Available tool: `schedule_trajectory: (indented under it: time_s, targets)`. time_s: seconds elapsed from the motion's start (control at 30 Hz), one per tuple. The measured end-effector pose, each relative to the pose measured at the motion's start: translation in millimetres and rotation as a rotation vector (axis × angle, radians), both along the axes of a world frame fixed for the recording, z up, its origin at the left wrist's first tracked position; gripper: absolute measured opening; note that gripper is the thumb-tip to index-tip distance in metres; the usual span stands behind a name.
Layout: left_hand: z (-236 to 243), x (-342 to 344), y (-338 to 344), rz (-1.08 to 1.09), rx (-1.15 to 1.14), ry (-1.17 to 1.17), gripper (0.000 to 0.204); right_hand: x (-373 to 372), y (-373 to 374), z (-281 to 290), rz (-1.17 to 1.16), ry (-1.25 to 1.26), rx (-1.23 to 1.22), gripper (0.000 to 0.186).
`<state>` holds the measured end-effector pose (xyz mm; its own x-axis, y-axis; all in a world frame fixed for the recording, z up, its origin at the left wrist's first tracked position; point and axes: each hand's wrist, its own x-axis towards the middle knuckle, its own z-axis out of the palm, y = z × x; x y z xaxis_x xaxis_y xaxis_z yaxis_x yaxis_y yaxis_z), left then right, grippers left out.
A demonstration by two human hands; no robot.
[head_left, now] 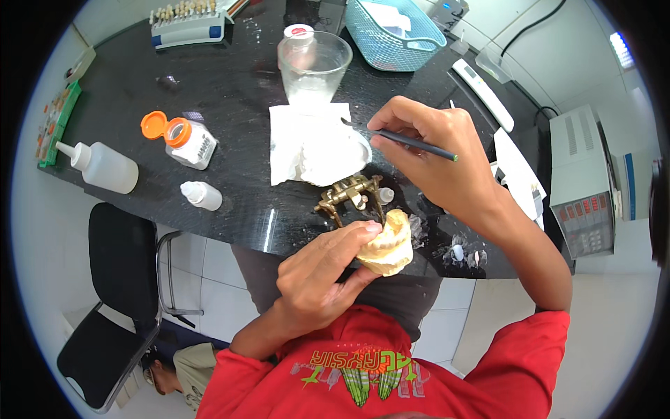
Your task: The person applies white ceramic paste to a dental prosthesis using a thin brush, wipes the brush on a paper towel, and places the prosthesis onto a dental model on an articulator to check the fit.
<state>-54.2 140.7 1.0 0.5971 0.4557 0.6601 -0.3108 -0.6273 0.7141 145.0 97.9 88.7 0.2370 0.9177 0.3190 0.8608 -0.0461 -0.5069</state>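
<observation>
My left hand (324, 272) grips a yellow plaster dental cast (389, 244) near the table's front edge, thumb and fingers around its left side. In my right hand (440, 140) is a slim brush (419, 144) with a dark handle and a green end. Its tip is over the white tissue (283, 150), just below a clear glass cup (317, 70) with some whitish contents. A brass dental articulator (352, 188) lies between the tissue and the cast. Beside it is a small pale bottle (386, 195). Whether the brush tip touches the tissue I cannot tell.
At left stand a squeeze bottle (112, 169), an orange-capped jar (192, 146) with its lid up, and a small white bottle (202, 195). Farther back are a tooth shade guide (187, 31) and a blue basket (394, 42). A control box (583, 181) stands right; a person (185, 373) is lower left.
</observation>
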Motion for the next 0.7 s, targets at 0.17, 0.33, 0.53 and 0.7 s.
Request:
schedule_trajectory:
  time_s: [0.17,0.33,0.53,0.7]
  targets:
    - [1,2,-6,0.035,-0.006,0.010,0.048,-5,-42,47,-0.077,0.093,0.129,0.010]
    - [-9,9,-19,0.094,-0.031,-0.014,0.048,-6,-140,60,-0.250,0.362,0.318,0.038]
    - [-23,19,-35,0.206,-0.086,-0.109,0.065,-14,-232,-11,-0.452,0.698,0.297,0.009]
    - [-21,36,-41,0.337,-0.095,-0.190,0.051,-3,-260,-51,-0.475,0.818,0.212,0.007]
